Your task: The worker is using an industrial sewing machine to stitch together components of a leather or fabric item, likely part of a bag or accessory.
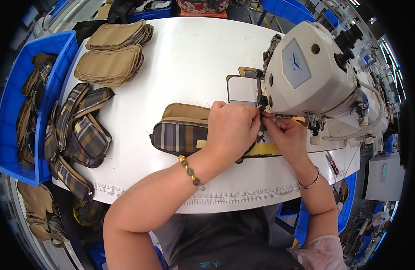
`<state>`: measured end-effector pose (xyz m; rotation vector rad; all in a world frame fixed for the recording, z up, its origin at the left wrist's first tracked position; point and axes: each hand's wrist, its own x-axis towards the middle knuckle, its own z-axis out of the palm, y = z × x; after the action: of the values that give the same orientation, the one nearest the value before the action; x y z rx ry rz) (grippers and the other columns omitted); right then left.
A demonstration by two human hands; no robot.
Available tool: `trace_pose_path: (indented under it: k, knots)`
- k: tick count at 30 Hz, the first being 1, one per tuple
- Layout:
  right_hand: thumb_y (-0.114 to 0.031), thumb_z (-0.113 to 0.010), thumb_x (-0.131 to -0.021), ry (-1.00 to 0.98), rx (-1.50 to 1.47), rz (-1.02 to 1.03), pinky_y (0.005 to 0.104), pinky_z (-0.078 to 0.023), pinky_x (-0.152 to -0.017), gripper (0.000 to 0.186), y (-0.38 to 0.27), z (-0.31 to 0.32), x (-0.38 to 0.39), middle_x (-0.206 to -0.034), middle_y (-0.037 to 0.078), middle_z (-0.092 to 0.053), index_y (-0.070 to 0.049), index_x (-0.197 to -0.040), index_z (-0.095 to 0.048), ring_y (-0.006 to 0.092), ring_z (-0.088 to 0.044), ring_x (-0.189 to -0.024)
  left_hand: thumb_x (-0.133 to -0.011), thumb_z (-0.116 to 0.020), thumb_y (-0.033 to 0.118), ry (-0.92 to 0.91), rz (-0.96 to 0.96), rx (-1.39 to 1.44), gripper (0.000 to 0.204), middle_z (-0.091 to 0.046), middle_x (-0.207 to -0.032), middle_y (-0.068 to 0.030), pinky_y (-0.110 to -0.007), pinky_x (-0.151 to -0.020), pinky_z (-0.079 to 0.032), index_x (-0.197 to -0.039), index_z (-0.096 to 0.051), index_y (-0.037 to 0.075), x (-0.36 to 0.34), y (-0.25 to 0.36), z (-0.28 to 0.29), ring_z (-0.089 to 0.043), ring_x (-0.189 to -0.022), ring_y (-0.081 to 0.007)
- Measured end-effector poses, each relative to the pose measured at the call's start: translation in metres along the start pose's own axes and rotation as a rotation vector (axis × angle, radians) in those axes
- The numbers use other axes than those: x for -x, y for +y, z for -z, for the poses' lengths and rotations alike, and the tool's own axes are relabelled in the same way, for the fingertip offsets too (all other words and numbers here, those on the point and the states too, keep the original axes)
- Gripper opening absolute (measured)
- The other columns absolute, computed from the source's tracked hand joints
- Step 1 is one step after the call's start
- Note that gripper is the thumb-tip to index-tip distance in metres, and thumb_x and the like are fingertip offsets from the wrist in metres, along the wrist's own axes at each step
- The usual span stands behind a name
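Beside the black foot assembly (261,100) of the white sewing machine (317,85), note the right hand (288,137), pinched narrow; cannot tell whether on cloth or on nothing. Just left of that pinch, find the left hand (232,128) curled over the right end of the striped pouch (178,137); with fingertips hidden, cannot tell how tightly. Best to keep fingers off the needle's likely line, rest the pouch's bulk flat to avoid drag, and guide with light, even pressure from both sides, minding the zip (182,121).

Under both hands, see the white tabletop (185,58), with a ruler strip (216,198) on the near side of the grip. Right of the right wrist, see a small red-and-dark tool (332,163). Well left of the grip, find a heap of striped pouches (88,139) and two stacks of tan panels (106,65); past these, a blue bin (65,60). Beyond the tabletop, see a blue tub (288,9) and a red patterned bag (203,5).
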<state>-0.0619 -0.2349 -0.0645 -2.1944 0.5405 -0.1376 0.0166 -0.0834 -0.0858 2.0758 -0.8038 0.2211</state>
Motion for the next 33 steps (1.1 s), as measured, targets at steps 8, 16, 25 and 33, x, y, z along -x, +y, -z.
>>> trace_pose_path:
  k: [8,16,25,33]
  knots:
    - [-0.022,-0.072,-0.090,0.010,-0.008,0.013,0.0257,-0.039,-0.057,0.030,0.003,-0.001,-0.001,-0.061,0.000,-0.053,0.004,-0.077,-0.065,0.0048,-0.043,-0.061,-0.082,-0.068,0.014,-0.013,0.009,0.003,0.010,-0.068,-0.069,-0.0071,-0.037,-0.071,-0.044,-0.081,-0.075,0.007,0.000,0.000,0.001,-0.063,-0.063,-0.0265]
    - [-0.021,-0.072,-0.090,0.021,0.005,0.117,0.0279,-0.038,-0.056,0.029,0.007,-0.002,-0.001,-0.060,0.002,-0.049,0.003,-0.077,-0.063,0.0084,-0.041,-0.059,-0.081,-0.069,0.014,-0.019,-0.008,0.033,0.010,-0.068,-0.069,-0.0077,-0.038,-0.070,-0.042,-0.081,-0.075,0.007,0.000,0.000,0.002,-0.063,-0.063,-0.0266]
    - [-0.015,-0.074,-0.089,0.102,-0.067,0.412,0.0242,-0.028,-0.047,0.038,0.014,-0.008,-0.005,-0.052,-0.007,-0.045,-0.002,-0.059,-0.055,0.0016,-0.036,-0.053,-0.081,-0.069,0.013,-0.034,-0.004,0.028,0.010,-0.067,-0.068,-0.0077,-0.037,-0.071,-0.042,-0.081,-0.075,0.007,0.000,0.002,0.003,-0.063,-0.063,-0.0266]
    - [-0.013,-0.068,-0.091,-0.026,0.057,0.254,0.0279,-0.043,-0.061,0.012,0.014,-0.001,-0.002,-0.062,0.005,-0.047,-0.001,-0.093,-0.068,0.0160,-0.047,-0.059,-0.081,-0.069,0.014,-0.021,0.011,0.007,0.009,-0.067,-0.066,-0.0081,-0.038,-0.071,-0.043,-0.081,-0.075,0.007,0.000,0.001,0.001,-0.062,-0.062,-0.0267]
